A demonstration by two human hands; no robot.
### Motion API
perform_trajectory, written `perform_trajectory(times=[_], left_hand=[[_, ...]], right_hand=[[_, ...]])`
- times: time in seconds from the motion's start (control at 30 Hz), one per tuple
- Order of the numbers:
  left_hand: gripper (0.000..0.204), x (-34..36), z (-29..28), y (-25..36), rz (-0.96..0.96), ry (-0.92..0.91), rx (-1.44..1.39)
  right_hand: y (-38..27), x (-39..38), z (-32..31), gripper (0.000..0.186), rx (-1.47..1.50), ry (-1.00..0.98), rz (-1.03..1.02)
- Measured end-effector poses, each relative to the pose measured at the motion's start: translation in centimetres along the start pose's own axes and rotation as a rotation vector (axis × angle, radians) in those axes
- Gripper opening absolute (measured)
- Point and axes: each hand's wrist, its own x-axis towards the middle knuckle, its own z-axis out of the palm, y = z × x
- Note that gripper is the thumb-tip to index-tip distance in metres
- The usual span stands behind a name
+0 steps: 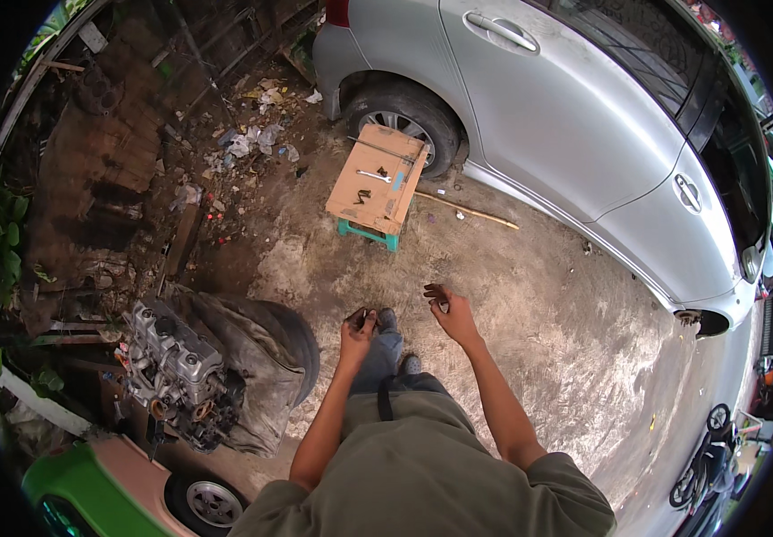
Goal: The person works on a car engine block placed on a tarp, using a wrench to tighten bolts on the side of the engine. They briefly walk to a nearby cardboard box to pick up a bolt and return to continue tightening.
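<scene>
A silver car [565, 116] is parked well beyond the fingers; an engine block [172, 371] is seen far to the left of them; a cardboard-topped stool [378, 183] carrying a wrench [374, 175] stands ahead; the left hand [357, 329] is curled, fingers pinching a small dark part [362, 315]; the right hand [449, 309] is bent, fingers closed around a small pale piece [444, 306].

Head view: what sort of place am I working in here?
Most likely an outdoor car-repair yard. A silver car is parked on bare ground, an engine removed from a vehicle sits on a tarp, and a wrench lies on a cardboard-topped stool.
</scene>
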Motion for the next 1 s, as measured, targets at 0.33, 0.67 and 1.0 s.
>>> perform_trajectory(times=[0.33,0.67,1.0], left_hand=[[0.035,16.0,1.3,-1.9,-0.076,-0.003,0.025],[0.037,30.9,1.5,-8.3,-0.279,0.050,0.085],[0.052,36.2,2.3,-16.0,-0.390,0.210,0.073]], right_hand=[[2.4,16.4,1.4,0.033,-0.088,-0.061,0.069],[13.5,31.1,8.8,0.032,-0.174,-0.146,0.083],[23.6,37.4,14.0,0.032,-0.235,-0.260,0.119]])
